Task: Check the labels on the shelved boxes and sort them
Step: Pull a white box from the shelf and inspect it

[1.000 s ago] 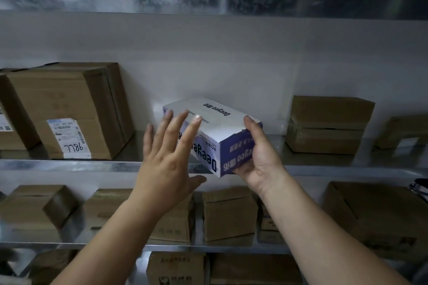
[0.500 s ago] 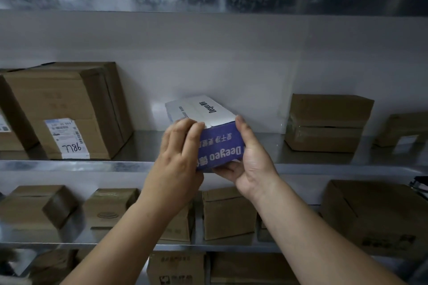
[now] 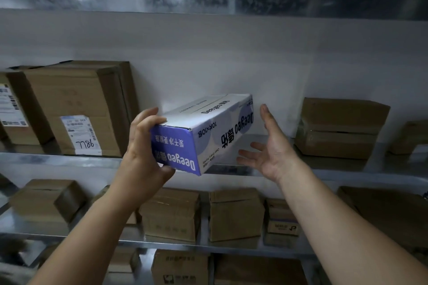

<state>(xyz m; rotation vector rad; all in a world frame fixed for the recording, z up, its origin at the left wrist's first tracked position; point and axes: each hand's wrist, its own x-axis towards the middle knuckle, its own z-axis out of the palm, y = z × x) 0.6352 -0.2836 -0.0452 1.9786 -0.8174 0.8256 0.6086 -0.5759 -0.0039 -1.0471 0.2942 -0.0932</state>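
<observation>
1. Head view: my left hand [image 3: 141, 152] grips the near end of the blue-and-white box [image 3: 208, 127], which hangs tilted above the front edge of the middle shelf [image 3: 69, 162].
2. My right hand [image 3: 273, 152] is spread wide beside the box's long side, holding nothing. I cannot tell if it touches.
3. Held by one hand, the far end could sag and slip free.
4. The print faces me upside down, so I might misread it and sort wrongly.
</observation>
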